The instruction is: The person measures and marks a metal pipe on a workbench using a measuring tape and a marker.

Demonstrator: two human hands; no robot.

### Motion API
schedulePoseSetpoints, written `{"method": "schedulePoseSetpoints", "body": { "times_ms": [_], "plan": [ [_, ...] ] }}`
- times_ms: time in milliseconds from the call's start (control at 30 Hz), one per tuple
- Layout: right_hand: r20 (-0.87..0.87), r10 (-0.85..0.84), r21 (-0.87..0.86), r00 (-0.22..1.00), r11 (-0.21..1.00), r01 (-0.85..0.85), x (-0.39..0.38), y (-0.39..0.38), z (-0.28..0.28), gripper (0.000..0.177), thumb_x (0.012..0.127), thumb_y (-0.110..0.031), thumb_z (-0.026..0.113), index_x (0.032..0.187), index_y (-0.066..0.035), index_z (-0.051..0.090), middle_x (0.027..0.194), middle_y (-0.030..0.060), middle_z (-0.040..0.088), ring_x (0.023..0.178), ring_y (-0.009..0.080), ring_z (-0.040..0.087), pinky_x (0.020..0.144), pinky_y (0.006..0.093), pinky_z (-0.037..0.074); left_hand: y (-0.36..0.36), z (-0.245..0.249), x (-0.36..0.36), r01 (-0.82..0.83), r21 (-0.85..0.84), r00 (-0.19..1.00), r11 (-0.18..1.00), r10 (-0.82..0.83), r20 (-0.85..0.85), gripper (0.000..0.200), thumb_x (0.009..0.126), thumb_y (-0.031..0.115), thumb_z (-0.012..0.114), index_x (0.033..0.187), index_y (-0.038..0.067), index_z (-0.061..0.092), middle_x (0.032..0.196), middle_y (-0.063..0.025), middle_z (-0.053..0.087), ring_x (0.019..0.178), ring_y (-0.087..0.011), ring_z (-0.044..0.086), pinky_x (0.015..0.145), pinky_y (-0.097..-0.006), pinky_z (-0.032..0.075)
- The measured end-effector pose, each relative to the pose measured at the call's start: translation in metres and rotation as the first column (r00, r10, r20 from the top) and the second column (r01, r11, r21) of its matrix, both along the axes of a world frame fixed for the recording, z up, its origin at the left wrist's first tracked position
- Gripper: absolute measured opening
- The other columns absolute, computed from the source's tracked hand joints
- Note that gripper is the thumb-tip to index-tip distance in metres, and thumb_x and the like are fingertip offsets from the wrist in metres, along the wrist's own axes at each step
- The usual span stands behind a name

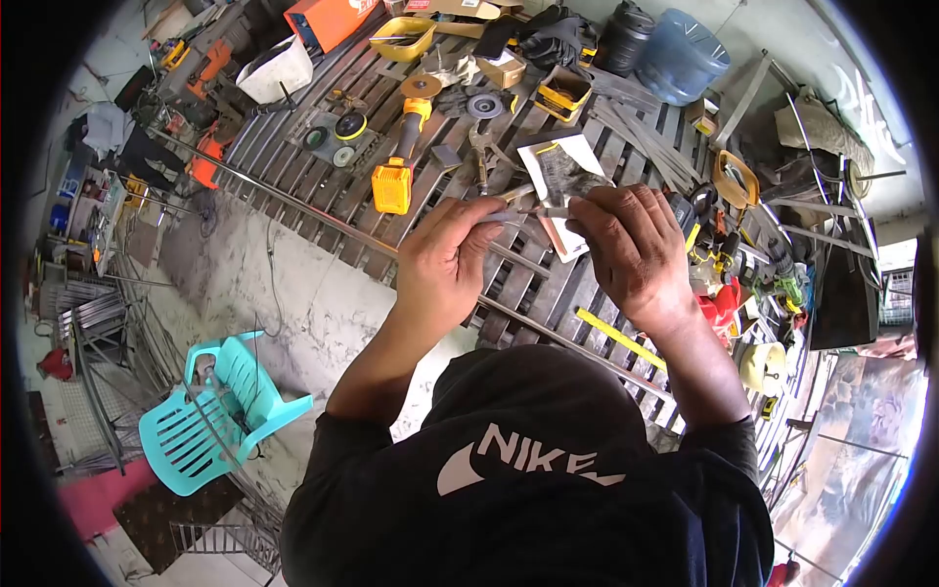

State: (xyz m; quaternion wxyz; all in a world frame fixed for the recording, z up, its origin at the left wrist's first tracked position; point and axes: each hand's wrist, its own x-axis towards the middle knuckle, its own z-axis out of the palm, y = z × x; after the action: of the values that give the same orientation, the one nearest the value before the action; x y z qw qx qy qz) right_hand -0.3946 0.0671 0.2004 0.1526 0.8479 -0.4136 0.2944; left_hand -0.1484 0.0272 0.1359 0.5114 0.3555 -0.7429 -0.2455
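My left hand (452,252) is closed, its thumb and forefinger pinching a thin grey strip (507,217). My right hand (631,245) is closed too, with the fingertips on the strip's other end. Whether the strip is one piece or two meeting between my hands cannot be made out. Both hands are above the front of a slatted metal table (518,284). Behind the fingers lies a white sheet or box with a dark picture (585,155). Locking pliers or a wrench (479,157) rest just beyond my left hand.
A yellow cordless angle grinder (399,161) lies left of the pliers. A yellow strip (618,338) lies near the table's front edge. Yellow trays (406,37), a white bin (276,70) and a blue water jug (683,57) stand farther back. A turquoise chair (220,411) is on the floor.
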Motion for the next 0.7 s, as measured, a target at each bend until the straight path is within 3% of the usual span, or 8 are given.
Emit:
{"method": "schedulePoseSetpoints", "body": {
  "times_ms": [233,267,367,500,533,633,667,700],
  "plan": [
    [-0.039,0.049,0.011,0.998,0.999,-0.049,0.007,0.008,-0.004,0.04,0.084,-0.01,0.076,0.123,-0.003,0.07,0.114,0.0105,0.067,0.101,0.0302,0.068,0.088,0.045,0.056,0.003,0.001,-0.008,0.058,-0.145,0.998,0.988,-0.054,0.033,0.027,0.092,-0.002,0.077,0.118,0.004,0.075,0.104,-0.0121,0.076,0.087,-0.0331,0.075,0.075,-0.0408,0.058],
    [-0.034,0.056,0.012,0.998,0.998,-0.056,0.011,0.008,-0.005,0.034,0.086,-0.01,0.077,0.119,-0.003,0.07,0.115,0.0097,0.067,0.101,0.0299,0.069,0.084,0.0443,0.057,0.002,0.0,-0.009,0.057,-0.173,0.998,0.983,-0.049,0.051,0.028,0.09,-0.003,0.078,0.117,0.005,0.075,0.103,-0.0115,0.075,0.087,-0.0328,0.075,0.075,-0.0411,0.058],
    [0.122,0.01,0.245,0.992,0.969,-0.04,0.02,0.015,-0.005,0.025,0.09,-0.007,0.076,0.114,-0.002,0.071,0.106,0.0138,0.07,0.093,0.0341,0.072,0.078,0.0465,0.057,0.006,0.0,-0.006,0.059,-0.231,0.989,0.971,-0.025,0.147,0.03,0.086,-0.007,0.078,0.114,0.004,0.077,0.101,-0.0105,0.077,0.086,-0.0298,0.075,0.073,-0.0384,0.058],
    [0.307,-0.099,0.582,0.946,0.807,-0.105,0.011,0.016,-0.013,0.019,0.093,-0.001,0.076,0.112,0.001,0.072,0.094,0.0179,0.073,0.079,0.0345,0.072,0.073,0.0426,0.057,0.006,-0.013,-0.007,0.109,-0.357,0.975,0.928,-0.029,0.221,0.033,0.081,-0.009,0.079,0.111,0.005,0.079,0.099,-0.009,0.078,0.082,-0.028,0.074,0.068,-0.0378,0.057],
    [0.322,-0.128,0.643,0.938,0.757,-0.117,0.006,0.013,-0.023,0.017,0.095,-0.002,0.074,0.111,0.002,0.072,0.093,0.0191,0.074,0.079,0.0351,0.072,0.074,0.0428,0.057,0.004,-0.022,-0.01,0.116,-0.413,0.968,0.904,-0.01,0.25,0.026,0.087,0.003,0.078,0.112,0.006,0.073,0.091,-0.0074,0.07,0.077,-0.0283,0.072,0.065,-0.0407,0.057],
    [0.268,-0.228,0.807,0.936,0.583,-0.089,-0.011,-0.001,-0.062,0.017,0.102,-0.008,0.069,0.114,0.003,0.073,0.096,0.0208,0.077,0.083,0.0344,0.075,0.078,0.043,0.057,-0.009,-0.069,-0.019,0.216,-0.298,0.924,0.93,-0.096,0.37,0.03,0.088,0.012,0.081,0.115,0.006,0.072,0.089,-0.0069,0.069,0.075,-0.0283,0.071,0.065,-0.0405,0.057],
    [0.263,-0.231,0.83,0.937,0.55,-0.098,-0.02,-0.007,-0.088,0.018,0.103,-0.009,0.067,0.115,0.003,0.073,0.097,0.0209,0.077,0.084,0.0344,0.075,0.079,0.0435,0.057,-0.008,-0.081,-0.016,0.246,-0.136,0.822,0.96,-0.132,0.554,0.048,0.09,0.022,0.084,0.131,0.005,0.067,0.108,-0.0123,0.073,0.091,-0.0327,0.074,0.078,-0.0429,0.06],
    [0.259,-0.232,0.85,0.937,0.515,-0.108,-0.031,-0.015,-0.116,0.02,0.104,-0.009,0.066,0.117,0.003,0.073,0.097,0.021,0.077,0.085,0.0344,0.076,0.08,0.0441,0.058,-0.007,-0.091,-0.014,0.203,-0.1,0.815,0.974,-0.112,0.568,0.053,0.09,0.025,0.084,0.136,0.005,0.064,0.116,-0.0144,0.071,0.099,-0.0347,0.073,0.084,-0.0444,0.059]
  ]
}}
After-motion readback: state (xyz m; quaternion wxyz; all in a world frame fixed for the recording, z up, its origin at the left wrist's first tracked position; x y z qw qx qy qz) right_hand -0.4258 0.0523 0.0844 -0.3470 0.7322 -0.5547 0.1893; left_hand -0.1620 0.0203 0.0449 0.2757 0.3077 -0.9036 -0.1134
